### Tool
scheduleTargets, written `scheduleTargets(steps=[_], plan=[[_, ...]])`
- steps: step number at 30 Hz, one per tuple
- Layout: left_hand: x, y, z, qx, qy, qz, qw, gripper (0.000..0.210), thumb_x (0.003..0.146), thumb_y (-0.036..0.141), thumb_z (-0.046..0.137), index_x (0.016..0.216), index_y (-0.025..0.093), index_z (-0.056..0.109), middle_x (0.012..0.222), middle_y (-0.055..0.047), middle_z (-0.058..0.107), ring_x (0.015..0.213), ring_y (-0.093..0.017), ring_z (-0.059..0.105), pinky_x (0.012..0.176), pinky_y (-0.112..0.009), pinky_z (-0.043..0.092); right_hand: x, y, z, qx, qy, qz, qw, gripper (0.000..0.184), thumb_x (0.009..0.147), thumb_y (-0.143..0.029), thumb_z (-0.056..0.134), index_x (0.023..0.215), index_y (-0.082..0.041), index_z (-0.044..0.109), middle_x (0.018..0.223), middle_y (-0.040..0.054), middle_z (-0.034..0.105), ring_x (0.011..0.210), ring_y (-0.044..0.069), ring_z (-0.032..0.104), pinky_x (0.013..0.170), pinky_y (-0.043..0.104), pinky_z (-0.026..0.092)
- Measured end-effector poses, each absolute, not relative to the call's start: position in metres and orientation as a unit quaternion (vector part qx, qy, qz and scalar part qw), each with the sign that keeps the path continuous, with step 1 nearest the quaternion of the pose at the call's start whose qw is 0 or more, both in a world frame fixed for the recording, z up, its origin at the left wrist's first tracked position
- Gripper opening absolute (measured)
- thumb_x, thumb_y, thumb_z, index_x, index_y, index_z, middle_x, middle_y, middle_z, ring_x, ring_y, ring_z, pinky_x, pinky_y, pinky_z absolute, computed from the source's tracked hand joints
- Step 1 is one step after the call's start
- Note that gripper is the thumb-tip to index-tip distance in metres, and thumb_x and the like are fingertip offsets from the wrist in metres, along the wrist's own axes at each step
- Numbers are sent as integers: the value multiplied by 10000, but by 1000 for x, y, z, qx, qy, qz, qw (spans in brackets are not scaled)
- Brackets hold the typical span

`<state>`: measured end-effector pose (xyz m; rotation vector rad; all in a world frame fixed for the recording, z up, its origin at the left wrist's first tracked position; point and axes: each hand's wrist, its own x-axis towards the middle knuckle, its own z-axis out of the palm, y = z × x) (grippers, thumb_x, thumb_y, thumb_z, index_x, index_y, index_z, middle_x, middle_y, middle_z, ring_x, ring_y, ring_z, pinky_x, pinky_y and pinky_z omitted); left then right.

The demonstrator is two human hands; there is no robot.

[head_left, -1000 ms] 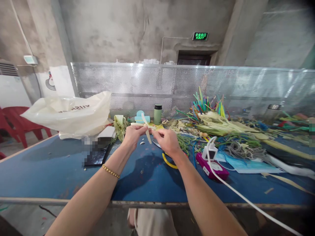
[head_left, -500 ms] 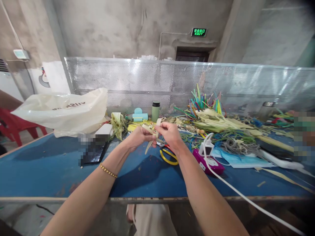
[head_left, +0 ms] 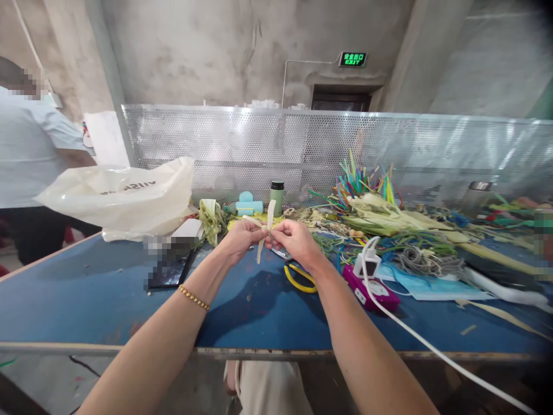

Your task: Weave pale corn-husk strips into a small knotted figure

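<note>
"How is the grip looking?"

"The left hand [head_left: 242,237] is pinching the pale strips [head_left: 271,213], thumb and fingers together on them, and the right hand [head_left: 294,241] is closing its fingertips on them too."

"Where are the strips exactly?"

"They're crossing between the two hands, above the table [head_left: 95,305]. One end is standing up toward twelve o'clock, another is pointing to ten, and a tail is hanging toward six."

"Anything close by?"

"Scissors with yellow handles [head_left: 299,288] are lying at five o'clock, partly hidden by the right hand. A green bottle [head_left: 276,200] is standing upright at twelve."

"And farther out?"

"At four, a white plug [head_left: 367,266] is sitting on a purple box [head_left: 374,293], its cord trailing off toward the near edge. Husks [head_left: 380,216] are lying in a heap near three, with coloured stems [head_left: 360,183] sticking up at two. A dark tablet [head_left: 173,272] is resting near eight, partly blurred."

"Toward ten?"

"A big plastic bag [head_left: 121,199] is slumping between nine and ten, and beyond it a person in a light shirt [head_left: 26,144] is standing."
</note>
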<state>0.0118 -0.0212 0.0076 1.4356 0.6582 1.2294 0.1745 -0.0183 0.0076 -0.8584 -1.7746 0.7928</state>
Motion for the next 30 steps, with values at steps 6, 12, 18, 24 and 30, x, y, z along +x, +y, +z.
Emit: scheduleTargets(steps=[6,12,18,24,30], plan=[[10,-23,11,607,264,507,552,279,654,295,820,722,69,672,626,-66,662,565,-141,622,611,-266,483,176,-17,8,-353,-765,250,476,219,823,-354,601,705,-169,587,658,35,668,540,119,549,532,243,432],[12,-25,12,538,286,559,563,177,764,216,707,685,92,609,613,-65,652,508,-123,595,540,-235,441,174,-20,11,-361,-737,269,505,179,781,-332,621,722,-166,591,582,-6,601,522,116,530,508,231,386],[20,-26,11,506,299,624,515,180,800,155,632,641,112,560,510,2,544,418,-59,453,464,-194,336,171,-21,10,-340,-731,313,502,186,780,-331,603,790,-147,627,564,-21,571,495,97,481,491,223,355],[21,-26,11,497,264,641,522,166,781,181,644,676,138,524,462,66,419,381,-31,307,444,-188,249,171,-22,9,-355,-725,317,497,222,781,-335,598,869,-137,646,543,-26,559,478,97,459,471,220,333],[22,-24,9,507,259,634,523,161,793,243,642,745,155,516,451,90,387,372,-32,277,454,-190,254,172,-21,7,-363,-729,321,484,220,787,-340,602,881,-148,654,533,-33,554,462,95,442,470,225,332]])
